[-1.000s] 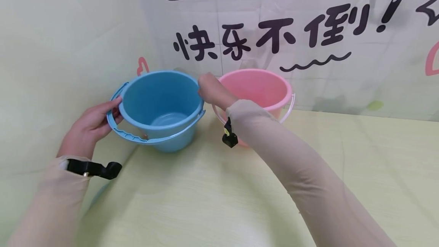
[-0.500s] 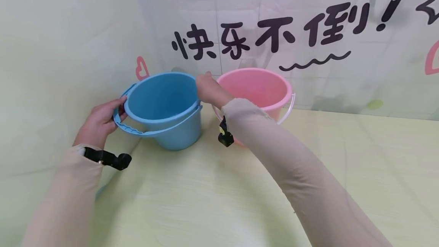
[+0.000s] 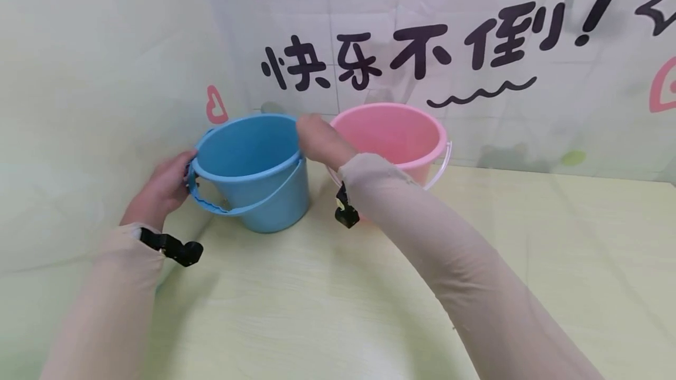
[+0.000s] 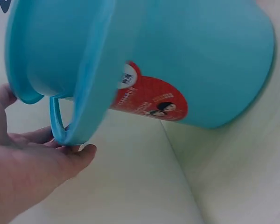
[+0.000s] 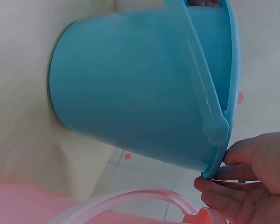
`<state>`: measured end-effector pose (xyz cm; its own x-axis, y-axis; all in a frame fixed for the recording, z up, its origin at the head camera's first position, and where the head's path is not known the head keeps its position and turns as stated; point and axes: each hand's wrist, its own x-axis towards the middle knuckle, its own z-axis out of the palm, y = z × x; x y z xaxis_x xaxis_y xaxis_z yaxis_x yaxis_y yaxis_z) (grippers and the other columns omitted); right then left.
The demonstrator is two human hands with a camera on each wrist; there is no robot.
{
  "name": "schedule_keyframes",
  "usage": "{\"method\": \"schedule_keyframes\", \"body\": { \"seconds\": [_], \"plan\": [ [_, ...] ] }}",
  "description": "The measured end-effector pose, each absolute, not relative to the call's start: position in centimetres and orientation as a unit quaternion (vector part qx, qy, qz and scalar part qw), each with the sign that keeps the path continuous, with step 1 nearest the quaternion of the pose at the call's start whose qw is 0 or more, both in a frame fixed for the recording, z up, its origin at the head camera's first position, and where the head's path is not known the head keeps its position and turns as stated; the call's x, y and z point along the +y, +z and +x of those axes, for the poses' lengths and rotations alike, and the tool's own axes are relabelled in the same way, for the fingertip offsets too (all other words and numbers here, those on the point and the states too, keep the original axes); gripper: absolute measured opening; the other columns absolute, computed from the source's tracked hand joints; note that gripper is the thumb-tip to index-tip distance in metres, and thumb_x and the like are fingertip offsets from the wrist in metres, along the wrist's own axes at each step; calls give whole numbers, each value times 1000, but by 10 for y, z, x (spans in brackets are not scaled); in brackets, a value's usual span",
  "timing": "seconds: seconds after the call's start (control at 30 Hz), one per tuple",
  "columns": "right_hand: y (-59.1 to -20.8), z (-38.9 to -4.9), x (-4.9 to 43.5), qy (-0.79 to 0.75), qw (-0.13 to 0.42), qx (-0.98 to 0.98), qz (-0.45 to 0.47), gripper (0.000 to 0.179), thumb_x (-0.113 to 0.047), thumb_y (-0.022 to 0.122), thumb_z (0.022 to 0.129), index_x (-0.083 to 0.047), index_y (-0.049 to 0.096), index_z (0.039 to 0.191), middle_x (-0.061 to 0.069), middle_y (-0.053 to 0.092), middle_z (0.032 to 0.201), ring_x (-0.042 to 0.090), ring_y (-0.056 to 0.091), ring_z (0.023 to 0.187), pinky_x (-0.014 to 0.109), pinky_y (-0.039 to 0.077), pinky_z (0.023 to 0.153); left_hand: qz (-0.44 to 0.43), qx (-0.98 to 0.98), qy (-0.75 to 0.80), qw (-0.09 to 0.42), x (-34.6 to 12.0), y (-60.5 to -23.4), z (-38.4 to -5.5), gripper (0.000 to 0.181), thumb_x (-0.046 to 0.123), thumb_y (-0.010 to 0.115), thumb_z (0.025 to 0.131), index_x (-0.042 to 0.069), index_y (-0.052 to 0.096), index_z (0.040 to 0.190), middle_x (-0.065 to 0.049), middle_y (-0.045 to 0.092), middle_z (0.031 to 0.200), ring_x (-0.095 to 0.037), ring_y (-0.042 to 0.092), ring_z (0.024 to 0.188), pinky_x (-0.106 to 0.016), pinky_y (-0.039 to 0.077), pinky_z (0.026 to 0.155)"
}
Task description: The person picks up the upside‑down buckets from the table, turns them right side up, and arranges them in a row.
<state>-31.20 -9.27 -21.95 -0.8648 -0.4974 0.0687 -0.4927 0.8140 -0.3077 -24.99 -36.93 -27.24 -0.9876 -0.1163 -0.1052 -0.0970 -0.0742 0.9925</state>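
A blue bucket [image 3: 271, 204] stands upright on the table near the back wall. Its handle [image 3: 229, 211] hangs down toward its front left. At the bucket's left rim is my left hand [image 3: 164, 186]; in the left wrist view its fingers [image 4: 39, 135] are fairly straight beneath the handle, and the thumb is near the rim. With thumb and fingers, my right hand [image 5: 266, 177] pinches the opposite side of the rim. Just to the right stands a pink bucket [image 3: 388, 133], its front partly hidden by my right forearm.
Behind the buckets rises a wall sheet [image 3: 475, 128] printed with large dark characters, and another pale sheet [image 3: 100, 104] borders the left side. The pale table [image 3: 296, 309] runs to the front and right. A red label [image 4: 151, 95] is on the blue bucket's side.
The blue bucket has come from tilted to upright on the table, shifting slightly right. My left hand has moved right and up with it, and the handle now hangs more freely.
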Motion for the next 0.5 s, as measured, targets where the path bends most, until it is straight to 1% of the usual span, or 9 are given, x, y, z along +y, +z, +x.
{"method": "schedule_keyframes", "body": {
  "seconds": [0.1, 0.17, 0.2, 0.27, 0.37, 0.4, 0.43, 0.47, 0.5],
  "plan": [
    [-219, -310, -93, -167, 23, 951, -259, 17, 1, 39, 92, -5, 55, 90, 5, 55, 80, 13, 52, 66, 18, 43, 53, 62, -678, -733, -14, -369, -276, -252, 26, 40, 44, 95, 15, 49, 87, 4, 39, 90, -15, 34, 100, -30, 27, 92],
    [-219, -309, -92, -171, 27, 950, -260, 16, -1, 40, 92, -4, 55, 93, 5, 56, 80, 13, 53, 65, 18, 44, 53, 53, -680, -731, -24, -368, -277, -253, 29, 42, 39, 96, 15, 46, 90, 3, 38, 97, -21, 28, 117, -35, 14, 105],
    [-219, -308, -92, -173, 31, 949, -261, 15, -2, 40, 93, -4, 55, 94, 5, 56, 80, 13, 53, 65, 18, 43, 53, 51, -681, -730, -27, -367, -277, -253, 30, 43, 37, 97, 15, 47, 89, 3, 39, 98, -22, 23, 123, -37, 5, 108],
    [-218, -306, -90, -176, 34, 948, -264, 14, -5, 41, 93, -4, 55, 95, 5, 55, 79, 13, 52, 64, 17, 43, 52, 48, -690, -722, -32, -366, -277, -253, 31, 44, 34, 97, 16, 46, 88, 3, 40, 100, -21, 12, 131, -42, -6, 108],
    [-215, -303, -84, -171, 19, 945, -277, 13, -10, 43, 94, -5, 54, 91, 5, 54, 77, 12, 50, 62, 17, 40, 51, 66, -704, -707, -18, -363, -274, -253, 31, 43, 36, 97, 15, 47, 91, 6, 47, 93, -22, 15, 131, -44, -7, 108],
    [-213, -302, -81, -171, 14, 944, -280, 13, -12, 44, 95, -5, 54, 90, 5, 54, 77, 12, 50, 62, 18, 40, 52, 74, -715, -695, -12, -362, -272, -252, 31, 43, 37, 96, 14, 49, 96, 4, 51, 100, -22, 17, 132, -44, -5, 108],
    [-212, -301, -78, -173, 7, 944, -282, 14, -14, 45, 95, -5, 54, 89, 5, 54, 76, 13, 50, 63, 18, 41, 53, 80, -732, -676, -7, -361, -269, -252, 34, 44, 37, 96, 14, 50, 108, 0, 52, 113, -22, 17, 134, -45, -3, 108],
    [-210, -301, -74, -176, 1, 942, -285, 14, -16, 46, 95, -5, 54, 90, 5, 54, 77, 13, 50, 64, 18, 41, 54, 89, -748, -658, -2, -359, -266, -251, 39, 43, 37, 96, 13, 48, 119, -6, 50, 124, -22, 18, 135, -46, -1, 108],
    [-207, -301, -70, -178, -4, 940, -290, 15, -17, 47, 95, -5, 55, 91, 5, 55, 78, 14, 51, 66, 19, 42, 55, 96, -768, -634, 5, -358, -263, -250, 47, 43, 37, 96, 9, 42, 130, -12, 42, 135, -24, 17, 136, -47, 1, 108]
  ]
}}
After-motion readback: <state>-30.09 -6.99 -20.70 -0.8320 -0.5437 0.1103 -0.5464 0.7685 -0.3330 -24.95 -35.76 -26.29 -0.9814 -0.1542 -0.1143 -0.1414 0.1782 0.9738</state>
